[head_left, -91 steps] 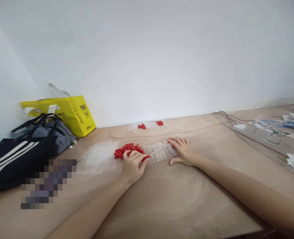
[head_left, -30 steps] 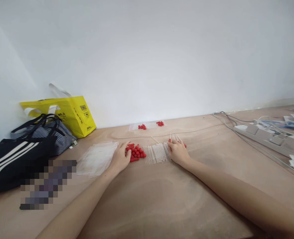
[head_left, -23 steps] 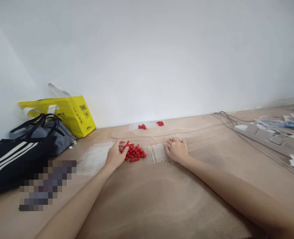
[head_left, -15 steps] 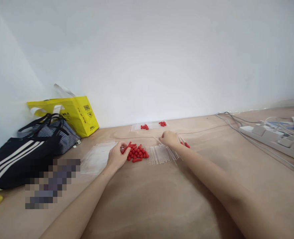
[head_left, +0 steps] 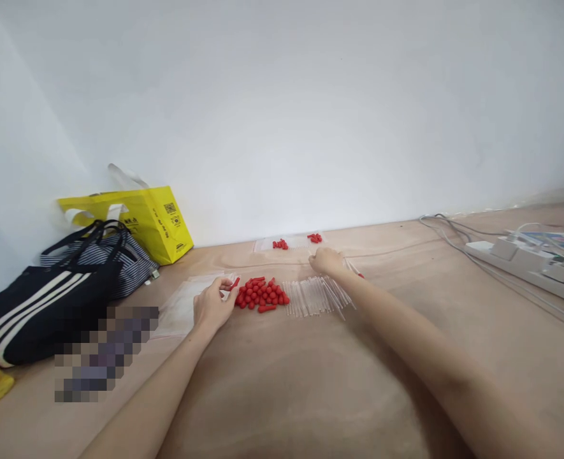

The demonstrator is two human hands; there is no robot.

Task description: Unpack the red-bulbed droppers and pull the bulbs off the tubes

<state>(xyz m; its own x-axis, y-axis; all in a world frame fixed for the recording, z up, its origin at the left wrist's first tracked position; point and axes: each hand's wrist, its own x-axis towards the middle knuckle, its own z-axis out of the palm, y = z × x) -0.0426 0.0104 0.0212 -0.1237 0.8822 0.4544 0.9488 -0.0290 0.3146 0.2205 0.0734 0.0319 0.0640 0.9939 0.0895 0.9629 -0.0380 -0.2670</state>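
My left hand (head_left: 213,304) is closed on a red rubber dropper bulb (head_left: 235,283), pinched between thumb and fingers. Just right of it lies a heap of red dropper bulbs (head_left: 261,294). Beside the heap, a row of thin clear tubes (head_left: 310,296) is laid out side by side. Beyond that row my right hand (head_left: 327,262) is closed, with what looks like a thin clear tube at its fingertips, barely visible. Partly hidden behind my right wrist are a few tubes with red ends (head_left: 357,269).
Flat clear plastic bags (head_left: 181,306) lie left of my left hand. Near the wall, another clear bag (head_left: 262,245) has red bulbs by it. A yellow bag (head_left: 169,223) and a black bag (head_left: 37,312) stand left. A white power strip (head_left: 525,261) with cables is at right.
My left hand has moved slightly left, drawing away from the heap with the red bulb. My right hand stays in about the same place; the view has shifted a little.
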